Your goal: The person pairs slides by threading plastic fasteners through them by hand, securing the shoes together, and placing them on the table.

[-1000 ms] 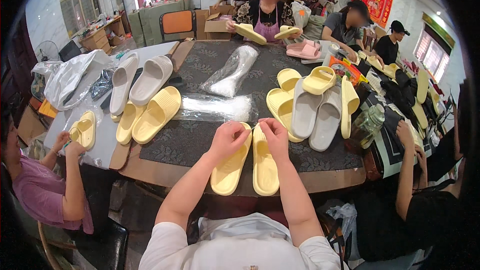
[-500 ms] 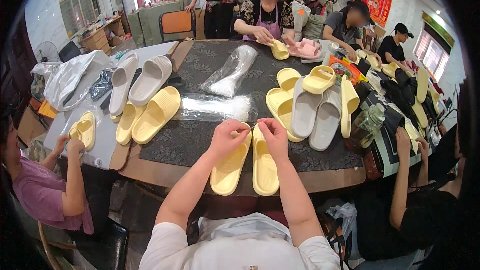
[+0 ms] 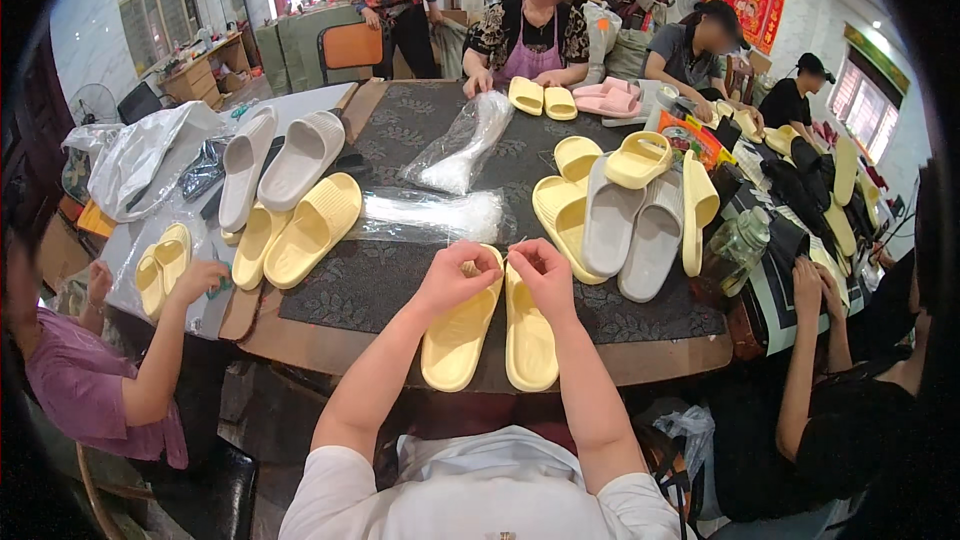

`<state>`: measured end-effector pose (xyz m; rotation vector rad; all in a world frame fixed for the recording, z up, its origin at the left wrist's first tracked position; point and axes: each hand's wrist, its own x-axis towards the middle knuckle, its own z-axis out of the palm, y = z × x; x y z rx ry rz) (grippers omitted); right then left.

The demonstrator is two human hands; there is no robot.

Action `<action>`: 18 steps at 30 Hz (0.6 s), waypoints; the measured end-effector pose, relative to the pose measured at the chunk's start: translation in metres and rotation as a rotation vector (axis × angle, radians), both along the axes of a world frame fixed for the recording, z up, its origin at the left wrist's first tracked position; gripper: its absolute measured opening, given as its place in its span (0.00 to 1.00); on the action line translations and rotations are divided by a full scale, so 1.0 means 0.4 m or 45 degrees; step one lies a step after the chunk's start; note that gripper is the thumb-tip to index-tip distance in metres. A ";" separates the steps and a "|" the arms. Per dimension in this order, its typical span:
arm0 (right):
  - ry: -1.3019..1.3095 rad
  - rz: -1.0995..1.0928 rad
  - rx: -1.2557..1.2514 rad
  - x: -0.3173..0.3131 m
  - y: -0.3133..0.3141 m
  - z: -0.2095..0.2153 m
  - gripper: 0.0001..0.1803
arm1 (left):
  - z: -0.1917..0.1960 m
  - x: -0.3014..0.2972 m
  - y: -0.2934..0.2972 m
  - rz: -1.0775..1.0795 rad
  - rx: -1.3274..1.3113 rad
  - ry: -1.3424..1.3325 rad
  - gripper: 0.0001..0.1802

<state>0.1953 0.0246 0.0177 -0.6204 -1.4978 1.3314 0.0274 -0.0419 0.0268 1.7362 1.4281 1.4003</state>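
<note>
Two yellow slippers lie side by side at the near table edge: the left slipper (image 3: 455,350) and the right slipper (image 3: 530,345), toes pointing away from me. Over their far ends, my left hand (image 3: 457,275) is closed in a pinch; whatever its fingertips hold is too small to make out. Close beside it my right hand (image 3: 542,275) pinches too, with a thin pale strand faintly showing at its fingertips. My hands hide most of the slippers' straps. Just beyond lies a clear plastic bag of white strands (image 3: 435,215).
A second bag of strands (image 3: 460,145) lies farther off. Yellow and grey slippers are grouped left (image 3: 310,230) and right (image 3: 630,230). A glass jar (image 3: 737,245) stands right. Co-workers sit around the table, the nearest at left (image 3: 100,380) and right (image 3: 830,410).
My hands barely shift; the strand between them shows less. The far co-worker has set down a yellow pair and reaches to the far bag. The left co-worker's hands have moved apart.
</note>
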 end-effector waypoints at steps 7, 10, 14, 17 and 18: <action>-0.180 0.100 0.238 0.010 -0.003 0.004 0.03 | -0.001 0.009 0.002 0.016 0.043 -0.068 0.07; -0.108 0.084 0.126 0.010 0.003 -0.002 0.03 | -0.005 0.003 0.003 -0.010 0.040 -0.041 0.08; -0.043 0.063 0.108 0.006 0.007 -0.009 0.03 | -0.004 -0.001 0.000 -0.007 0.028 -0.067 0.07; -0.035 0.056 0.126 0.008 0.004 -0.006 0.03 | -0.009 -0.002 0.003 0.010 0.086 -0.062 0.07; -0.031 0.062 0.116 0.008 0.003 -0.008 0.03 | -0.010 0.000 0.004 0.029 0.083 -0.063 0.08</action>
